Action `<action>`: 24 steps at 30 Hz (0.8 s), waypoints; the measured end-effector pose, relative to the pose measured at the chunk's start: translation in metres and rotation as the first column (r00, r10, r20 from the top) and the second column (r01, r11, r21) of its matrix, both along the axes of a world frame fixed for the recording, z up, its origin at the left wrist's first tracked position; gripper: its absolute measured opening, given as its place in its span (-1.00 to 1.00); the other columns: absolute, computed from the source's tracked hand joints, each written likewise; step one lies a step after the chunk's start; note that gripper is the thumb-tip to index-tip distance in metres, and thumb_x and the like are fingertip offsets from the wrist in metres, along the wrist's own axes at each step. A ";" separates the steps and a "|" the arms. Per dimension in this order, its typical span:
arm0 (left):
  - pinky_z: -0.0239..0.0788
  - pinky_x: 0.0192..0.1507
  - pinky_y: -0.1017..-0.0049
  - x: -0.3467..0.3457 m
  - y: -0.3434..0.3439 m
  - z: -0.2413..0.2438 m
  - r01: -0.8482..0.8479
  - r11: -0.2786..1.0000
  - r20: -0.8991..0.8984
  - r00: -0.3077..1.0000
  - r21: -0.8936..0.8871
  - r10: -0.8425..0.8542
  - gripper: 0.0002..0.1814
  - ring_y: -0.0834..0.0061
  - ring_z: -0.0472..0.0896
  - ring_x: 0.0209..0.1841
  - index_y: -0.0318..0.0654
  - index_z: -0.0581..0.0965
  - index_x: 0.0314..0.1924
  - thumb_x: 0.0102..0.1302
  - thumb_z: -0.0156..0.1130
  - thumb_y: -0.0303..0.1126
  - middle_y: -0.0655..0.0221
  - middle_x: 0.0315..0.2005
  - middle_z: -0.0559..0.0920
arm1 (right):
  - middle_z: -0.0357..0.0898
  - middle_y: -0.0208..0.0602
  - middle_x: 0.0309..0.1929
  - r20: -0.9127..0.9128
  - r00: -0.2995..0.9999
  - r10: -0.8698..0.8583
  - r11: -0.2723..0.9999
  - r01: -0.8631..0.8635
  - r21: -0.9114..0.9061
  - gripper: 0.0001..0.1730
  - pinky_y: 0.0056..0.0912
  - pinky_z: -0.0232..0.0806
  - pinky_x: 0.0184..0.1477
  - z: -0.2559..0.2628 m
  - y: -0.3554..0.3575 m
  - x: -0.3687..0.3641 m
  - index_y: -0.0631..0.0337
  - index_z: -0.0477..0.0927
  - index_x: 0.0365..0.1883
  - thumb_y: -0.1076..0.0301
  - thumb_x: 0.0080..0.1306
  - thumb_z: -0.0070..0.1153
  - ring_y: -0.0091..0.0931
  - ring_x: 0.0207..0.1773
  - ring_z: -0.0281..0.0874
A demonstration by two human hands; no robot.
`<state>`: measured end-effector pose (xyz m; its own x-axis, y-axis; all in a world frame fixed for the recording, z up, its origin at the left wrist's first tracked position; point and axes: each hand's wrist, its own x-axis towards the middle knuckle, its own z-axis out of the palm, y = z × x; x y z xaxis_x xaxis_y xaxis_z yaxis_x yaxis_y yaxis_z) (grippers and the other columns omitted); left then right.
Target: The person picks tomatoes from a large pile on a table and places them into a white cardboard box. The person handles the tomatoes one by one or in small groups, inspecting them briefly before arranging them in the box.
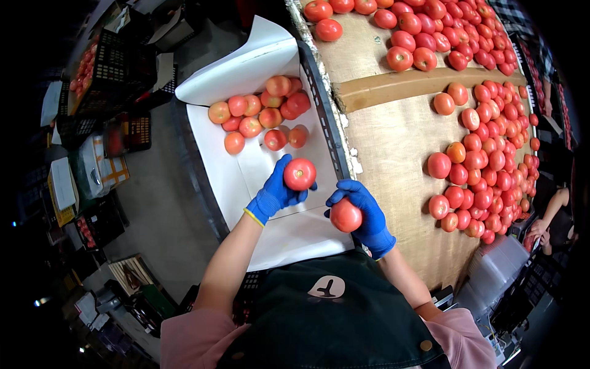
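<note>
My left hand [275,190], in a blue glove with a yellow cuff edge, holds a pinkish-red tomato [299,174] with its stem scar facing up. Another tomato [346,215] is gripped in my right hand [366,217], also gloved in blue, near the crate's right rim. Both hands are over the near half of a dark plastic crate [201,170] lined with white sheet [221,177]. Inside, at the far end, lies a cluster of paler red and orange tomatoes [270,118]. A flap of the liner [244,64] stands up at the back.
To the right is a tan sorting table [392,157] with many tomatoes [497,160] and a raised divider [405,87]. Clear plastic containers [495,272] are stacked at its near end, beside another person's hands [539,230]. Black crates [110,69] stand on the left.
</note>
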<state>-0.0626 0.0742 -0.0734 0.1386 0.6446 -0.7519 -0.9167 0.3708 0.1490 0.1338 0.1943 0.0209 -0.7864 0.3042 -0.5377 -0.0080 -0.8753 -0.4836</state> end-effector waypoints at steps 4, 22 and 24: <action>0.19 -0.77 0.59 0.003 -0.003 0.056 0.229 0.970 -0.035 0.972 -0.083 -0.233 -0.18 0.47 0.46 -0.76 -0.18 0.54 -0.23 0.23 -0.25 0.49 0.19 -0.59 0.61 | 0.38 -0.28 0.13 0.161 0.952 0.262 0.794 -0.307 0.525 -0.27 -0.33 0.31 0.20 -0.001 -0.003 -0.011 0.13 0.19 0.39 0.42 0.26 0.14 -0.39 0.09 0.47; 0.46 -0.04 0.47 0.041 -0.016 0.109 0.241 0.964 -0.922 0.338 -0.108 -0.188 -0.37 0.26 0.65 -0.09 -0.32 0.46 0.12 0.44 -0.11 0.15 0.11 -0.20 0.64 | 0.41 -0.05 0.10 0.335 0.900 0.279 0.304 -0.414 0.858 -0.19 -0.25 0.38 0.10 0.018 -0.016 -0.017 0.03 0.23 0.36 0.23 0.18 0.33 -0.15 0.05 0.51; 0.48 -0.24 0.49 0.037 -0.019 0.106 0.334 0.910 -0.854 0.372 -0.243 -0.365 -0.45 0.42 0.65 -0.31 -0.36 0.54 -0.01 0.45 -0.04 0.06 0.21 -0.36 0.66 | 0.43 -0.05 0.08 0.354 0.853 0.383 0.365 -0.492 0.790 -0.15 -0.25 0.40 0.05 0.016 -0.016 -0.013 0.01 0.17 0.39 0.20 0.18 0.32 -0.17 -0.01 0.55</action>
<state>-0.0252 0.0557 0.0324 -0.3841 0.6829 -0.6214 -0.0878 0.6430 0.7608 0.1204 0.1786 0.0369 -0.9139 0.2659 -0.3069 0.3399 0.0874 -0.9364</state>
